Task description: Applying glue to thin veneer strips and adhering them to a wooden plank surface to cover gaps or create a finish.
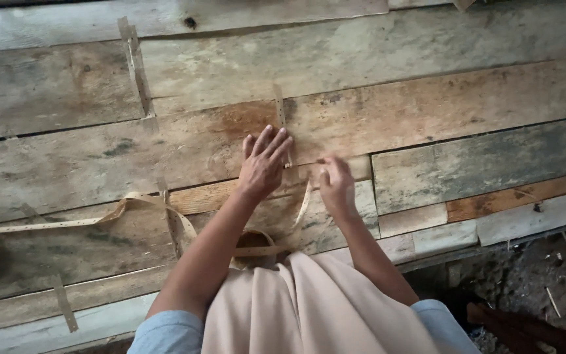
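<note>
The perforated strap (pixel 282 124), a thin tan band with a row of small holes, runs upright across the weathered plank wall (pixel 427 111) just right of the left hand's fingertips. The left hand (pixel 263 164) lies flat against the boards, its grip apart, fingers spread and pressing beside the band rather than closed around anything. The right hand (pixel 335 185) sits a little lower and to the right, blurred; its fingers seem curled toward the band's lower run, but whether that grip is pinched on it I cannot tell.

Below the hands the band leaves the wall and curves down in a loose loop (pixel 257 246) near the person's beige garment (pixel 316 308), then trails off left as a long slack tail (pixel 67 221) towards the frame edge. That slack part lies unfastened, by the look of it.

Further out, other short strap pieces already sit flat on the boards: one upright at far left (pixel 136 65), one near the loop (pixel 170 223), and one low at near left (pixel 64 303). As a judgement, several bands are placed, the one under the hands is only partly laid against the wood, and most of its length remains loose. To the near right, past the planks' edge, dark ground with debris (pixel 532 288) shows.
</note>
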